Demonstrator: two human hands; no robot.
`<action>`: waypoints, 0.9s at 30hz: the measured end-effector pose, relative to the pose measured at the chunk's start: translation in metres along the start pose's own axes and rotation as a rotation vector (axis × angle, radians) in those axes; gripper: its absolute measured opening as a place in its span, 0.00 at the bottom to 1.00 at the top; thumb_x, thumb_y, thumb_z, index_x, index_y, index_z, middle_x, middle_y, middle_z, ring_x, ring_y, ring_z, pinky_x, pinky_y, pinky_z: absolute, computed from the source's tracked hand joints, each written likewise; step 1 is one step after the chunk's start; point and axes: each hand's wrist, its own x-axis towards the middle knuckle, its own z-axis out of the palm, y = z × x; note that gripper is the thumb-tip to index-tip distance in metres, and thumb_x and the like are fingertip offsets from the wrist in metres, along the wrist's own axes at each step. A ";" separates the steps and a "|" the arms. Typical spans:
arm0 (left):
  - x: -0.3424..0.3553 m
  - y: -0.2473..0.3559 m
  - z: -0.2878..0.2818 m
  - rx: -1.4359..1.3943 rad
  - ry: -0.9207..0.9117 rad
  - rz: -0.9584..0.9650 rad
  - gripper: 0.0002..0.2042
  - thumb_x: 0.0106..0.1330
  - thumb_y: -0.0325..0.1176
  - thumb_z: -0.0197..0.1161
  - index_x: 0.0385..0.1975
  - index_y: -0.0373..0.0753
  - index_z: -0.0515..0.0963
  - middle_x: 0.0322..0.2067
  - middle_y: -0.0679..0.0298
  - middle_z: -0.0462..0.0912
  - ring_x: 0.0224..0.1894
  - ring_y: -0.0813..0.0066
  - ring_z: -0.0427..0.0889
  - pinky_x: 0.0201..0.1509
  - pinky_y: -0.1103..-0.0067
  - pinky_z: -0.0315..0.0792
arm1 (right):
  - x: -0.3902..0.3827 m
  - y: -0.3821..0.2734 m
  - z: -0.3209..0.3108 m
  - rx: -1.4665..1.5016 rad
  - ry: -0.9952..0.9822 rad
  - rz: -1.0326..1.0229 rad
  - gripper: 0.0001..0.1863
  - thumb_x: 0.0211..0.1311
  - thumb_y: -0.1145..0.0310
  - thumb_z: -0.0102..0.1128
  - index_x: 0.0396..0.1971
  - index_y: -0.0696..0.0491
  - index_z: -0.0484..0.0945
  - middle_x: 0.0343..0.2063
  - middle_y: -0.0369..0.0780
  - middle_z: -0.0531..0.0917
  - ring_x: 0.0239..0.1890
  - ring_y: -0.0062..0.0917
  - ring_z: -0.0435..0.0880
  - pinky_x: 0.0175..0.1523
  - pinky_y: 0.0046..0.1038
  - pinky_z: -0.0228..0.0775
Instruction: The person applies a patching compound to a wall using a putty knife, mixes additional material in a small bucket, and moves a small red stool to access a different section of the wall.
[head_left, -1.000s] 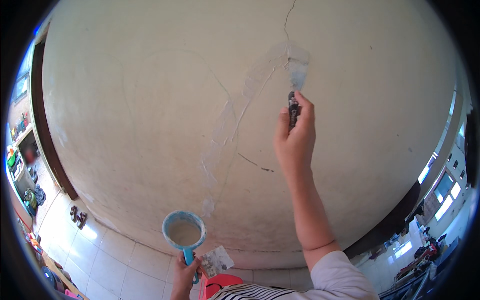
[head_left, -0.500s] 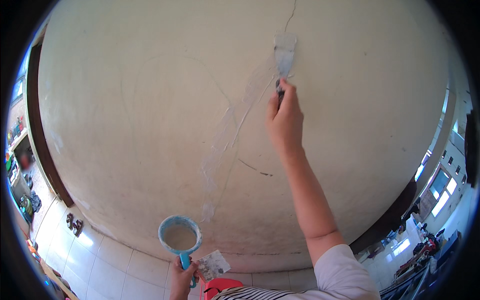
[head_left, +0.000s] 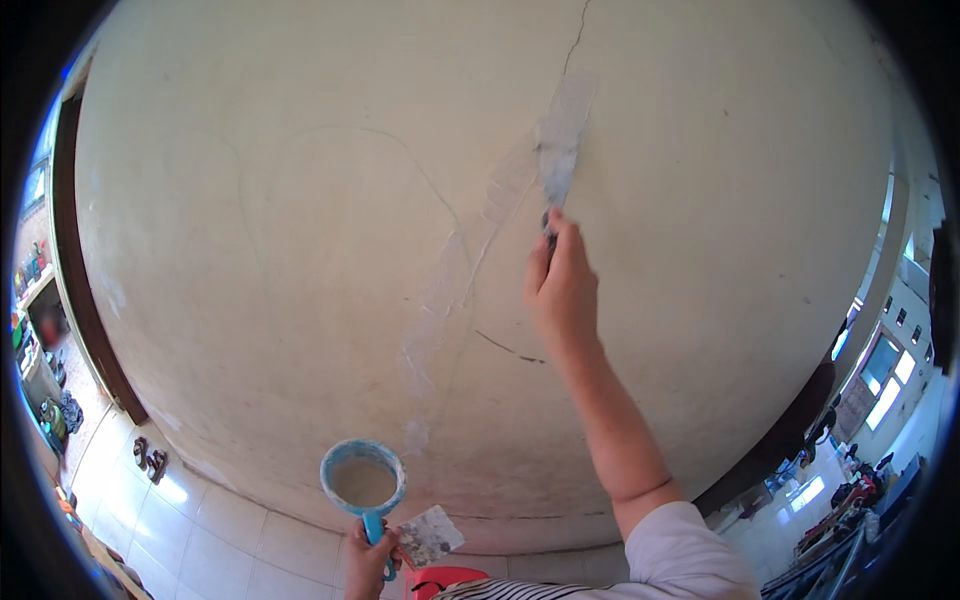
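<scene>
My right hand (head_left: 567, 285) is closed around the dark handle of a putty knife (head_left: 558, 165), its blade against the beige wall (head_left: 330, 230). A pale smear of filler (head_left: 572, 100) shows above the blade, and a longer streak of filler (head_left: 440, 290) runs down to the left. Low in the view, my left hand (head_left: 368, 560) grips the handle of a blue dipper (head_left: 363, 478) with greyish-white paste (head_left: 362, 482) inside. Beside that hand is a stained, square-bladed scraper (head_left: 432, 534); its handle end is mostly hidden by my fingers.
A thin crack (head_left: 577, 40) climbs the wall above the filler. Behind the dipper lies a tiled floor (head_left: 230, 530), with a pair of sandals (head_left: 150, 460) near a dark door frame (head_left: 85, 250). Something red (head_left: 450, 576) stands close to my body. Assorted belongings (head_left: 860, 510) fill the far right.
My right hand and the putty knife have moved down the wall and slightly left, leaving a fresh smear of filler above. My left hand still holds the dipper.
</scene>
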 end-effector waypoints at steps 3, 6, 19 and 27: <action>0.000 0.000 0.001 -0.014 -0.015 0.011 0.13 0.63 0.25 0.66 0.43 0.33 0.69 0.21 0.65 0.75 0.17 0.79 0.75 0.16 0.80 0.70 | -0.022 -0.012 -0.002 0.161 0.047 -0.013 0.16 0.70 0.75 0.52 0.55 0.61 0.67 0.49 0.54 0.80 0.48 0.48 0.84 0.44 0.41 0.83; 0.001 0.000 -0.001 -0.010 -0.031 0.027 0.13 0.63 0.25 0.66 0.43 0.33 0.69 0.21 0.65 0.75 0.17 0.78 0.75 0.16 0.80 0.69 | 0.008 -0.008 -0.015 0.143 0.190 -0.069 0.15 0.70 0.75 0.51 0.54 0.62 0.67 0.49 0.55 0.81 0.48 0.51 0.84 0.47 0.42 0.81; 0.004 0.001 -0.005 -0.011 -0.043 0.000 0.14 0.62 0.24 0.66 0.43 0.32 0.69 0.21 0.65 0.75 0.16 0.78 0.75 0.15 0.80 0.69 | -0.037 -0.065 -0.004 0.405 0.014 0.217 0.16 0.71 0.72 0.54 0.53 0.61 0.66 0.38 0.55 0.82 0.40 0.47 0.86 0.41 0.38 0.80; 0.005 -0.003 -0.003 -0.007 -0.022 0.019 0.14 0.63 0.24 0.65 0.44 0.31 0.69 0.20 0.65 0.75 0.15 0.78 0.75 0.15 0.80 0.69 | -0.015 -0.027 0.036 0.131 0.067 0.065 0.15 0.71 0.71 0.53 0.53 0.61 0.67 0.44 0.54 0.82 0.40 0.49 0.86 0.38 0.40 0.82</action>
